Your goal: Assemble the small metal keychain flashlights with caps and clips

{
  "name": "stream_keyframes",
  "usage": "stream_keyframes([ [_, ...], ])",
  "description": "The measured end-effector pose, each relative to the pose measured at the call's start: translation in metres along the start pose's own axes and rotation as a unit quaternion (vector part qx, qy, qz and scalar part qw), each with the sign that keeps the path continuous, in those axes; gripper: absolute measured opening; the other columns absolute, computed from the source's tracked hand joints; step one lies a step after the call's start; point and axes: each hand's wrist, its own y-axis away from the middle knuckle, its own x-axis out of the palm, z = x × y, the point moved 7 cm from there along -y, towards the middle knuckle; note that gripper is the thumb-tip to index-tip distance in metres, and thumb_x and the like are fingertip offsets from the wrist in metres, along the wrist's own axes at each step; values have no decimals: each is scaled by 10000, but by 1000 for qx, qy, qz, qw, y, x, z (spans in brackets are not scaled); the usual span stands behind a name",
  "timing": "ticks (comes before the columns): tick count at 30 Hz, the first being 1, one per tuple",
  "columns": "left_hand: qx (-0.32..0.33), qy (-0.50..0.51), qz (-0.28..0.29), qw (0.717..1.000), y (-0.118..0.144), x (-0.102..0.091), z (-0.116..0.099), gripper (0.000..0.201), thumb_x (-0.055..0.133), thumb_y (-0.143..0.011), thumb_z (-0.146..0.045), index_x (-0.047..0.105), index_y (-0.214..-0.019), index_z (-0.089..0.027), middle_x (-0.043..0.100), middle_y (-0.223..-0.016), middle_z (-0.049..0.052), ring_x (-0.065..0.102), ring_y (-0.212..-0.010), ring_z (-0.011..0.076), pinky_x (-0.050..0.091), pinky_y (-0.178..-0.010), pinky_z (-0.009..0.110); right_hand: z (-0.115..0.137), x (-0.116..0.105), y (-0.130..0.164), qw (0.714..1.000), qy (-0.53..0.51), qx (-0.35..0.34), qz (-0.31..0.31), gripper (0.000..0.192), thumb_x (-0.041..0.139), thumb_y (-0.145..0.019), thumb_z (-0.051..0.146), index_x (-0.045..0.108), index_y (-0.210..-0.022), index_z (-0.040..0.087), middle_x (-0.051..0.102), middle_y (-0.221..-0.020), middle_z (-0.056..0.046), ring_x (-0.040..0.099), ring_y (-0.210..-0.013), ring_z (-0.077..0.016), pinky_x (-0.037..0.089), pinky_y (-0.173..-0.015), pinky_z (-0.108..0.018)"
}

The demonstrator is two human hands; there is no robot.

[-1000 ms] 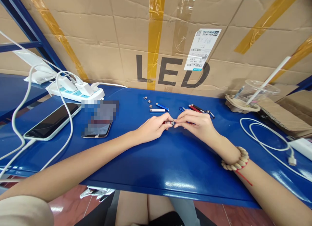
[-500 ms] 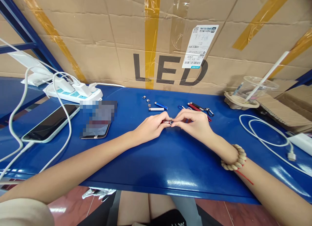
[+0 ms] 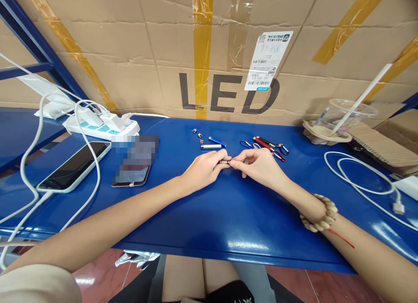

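Note:
My left hand [image 3: 209,166] pinches a small red tube [image 3: 224,162] with pale print, most of it covered by the fingers. My right hand [image 3: 256,163] is closed at the tube's right end, thumb and forefinger pressed together there; whatever end piece sits between them is hidden. Just beyond my left hand lie a silver tube [image 3: 210,146] and a blue tube [image 3: 217,141]. Several tiny metal pieces, one a small metal cap [image 3: 200,135], are scattered beside them. Behind my right hand rest red and black tubes [image 3: 263,142] with small carabiner clips [image 3: 282,149].
A blue tabletop [image 3: 196,220] carries a white power strip [image 3: 111,131], a charging phone [image 3: 75,166] and a second phone [image 3: 132,179] at left. At right are a coiled white cable [image 3: 365,187], a clear plastic cup [image 3: 354,113] and a notebook [image 3: 382,144]. A large cardboard box [image 3: 156,46] stands behind.
My right fingers have closed further over the tube's right end, so the dark end piece seen before is now hidden. The view has shifted slightly.

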Motion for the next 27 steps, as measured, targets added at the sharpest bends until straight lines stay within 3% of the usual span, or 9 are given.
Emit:
stream_keyframes([
  [13,19,-30,-15,999,0,-1,-3,109,443,-905,-201,512,-824,-182,655,-877,27,605,-818,159,462,-727,258,-5,6,0,996,-83,29,22,325,735,-629,454,658,-624,139,635,-538,-17,507,-365,-76,374,-345,-187],
  [20,2,-18,-5,1000,-1,1,-1,133,449,-910,-211,560,-980,-189,670,-931,26,616,-855,156,470,-772,263,-12,9,1,988,-119,85,47,353,750,-602,475,660,-636,135,655,-606,-31,493,-391,-56,359,-323,-158],
  [27,5,-23,-12,1000,-1,0,-2,124,459,-905,-207,579,-923,-181,679,-917,24,620,-855,160,473,-774,267,-16,9,0,986,-119,102,52,367,751,-594,485,664,-654,134,654,-618,-31,483,-402,-50,349,-322,-151],
])
